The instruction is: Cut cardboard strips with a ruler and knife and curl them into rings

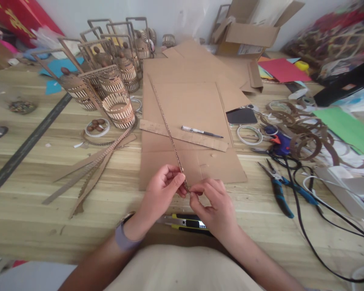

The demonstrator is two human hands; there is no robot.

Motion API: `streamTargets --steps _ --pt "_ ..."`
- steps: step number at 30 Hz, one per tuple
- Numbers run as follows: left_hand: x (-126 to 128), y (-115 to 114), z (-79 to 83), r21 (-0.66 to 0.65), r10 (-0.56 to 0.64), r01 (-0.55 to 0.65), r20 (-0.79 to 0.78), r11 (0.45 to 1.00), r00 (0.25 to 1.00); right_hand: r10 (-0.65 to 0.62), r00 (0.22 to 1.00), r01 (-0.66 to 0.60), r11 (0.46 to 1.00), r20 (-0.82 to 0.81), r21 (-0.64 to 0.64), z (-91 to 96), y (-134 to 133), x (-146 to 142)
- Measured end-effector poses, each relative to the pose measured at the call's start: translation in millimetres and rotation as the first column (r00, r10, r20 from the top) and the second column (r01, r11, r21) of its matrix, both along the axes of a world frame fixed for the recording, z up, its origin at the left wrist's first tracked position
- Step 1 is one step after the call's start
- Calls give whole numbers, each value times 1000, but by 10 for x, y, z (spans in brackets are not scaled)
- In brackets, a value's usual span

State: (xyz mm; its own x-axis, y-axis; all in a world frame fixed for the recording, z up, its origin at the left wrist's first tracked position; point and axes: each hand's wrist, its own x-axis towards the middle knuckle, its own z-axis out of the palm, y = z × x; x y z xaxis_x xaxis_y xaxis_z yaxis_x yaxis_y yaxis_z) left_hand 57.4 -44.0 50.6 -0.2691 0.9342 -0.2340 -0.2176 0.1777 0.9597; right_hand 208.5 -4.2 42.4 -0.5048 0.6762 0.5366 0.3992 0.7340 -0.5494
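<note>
A long, thin strip of corrugated cardboard [164,119], seen edge-on, runs from between my hands out over the brown cardboard sheet [185,68]. My left hand [164,190] is closed around the strip close to its near end, thumb on top. At the very tip, my right hand [214,206] pinches the strip between thumb and forefinger. Under the strip lies a wider cardboard strip [206,141], with a pen [202,131] resting on it. A yellow and black utility knife [188,223] lies just below my hands, partly covered by the right one.
Several handled cardboard lanterns [118,109] stand at the back left, near loose cardboard strips [94,165]. To the right are pliers [280,186], a blue glue gun [280,141], tape rolls [249,135], curled strips [309,141] and black cables [300,226]. An opened box [245,36] stands behind.
</note>
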Motion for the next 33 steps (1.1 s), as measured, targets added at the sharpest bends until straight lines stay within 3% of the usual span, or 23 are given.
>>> streamTargets --steps 3,6,9,11,14,22,25,33 --pt "-12 -23 16 2 -79 80 -61 997 995 -18 1000 18 1000 10 23 4 15 13" --pt "-23 -84 39 -17 -203 207 -278 978 939 -35 999 34 999 21 26 -1 32 27" --pt "-33 -163 70 -43 -259 293 -603 955 754 -38 999 38 999 16 1 -10 42 33" --pt "-39 -206 93 -76 -279 335 -739 939 613 -20 1000 20 999 2 -32 -12 43 29" --pt "-45 -241 122 -114 -304 382 -820 917 486 27 999 -29 998 -30 -51 -8 37 16" --pt "-6 -240 125 -151 -270 366 -914 918 302 61 998 -61 998 -21 7 7 10 -15" --pt "4 -238 86 -107 -217 350 -931 931 293 82 996 -82 997 -24 -5 12 21 -18" --pt "-28 -233 9 13 -122 311 -903 950 411 171 985 -171 985 -37 22 58 25 -7"
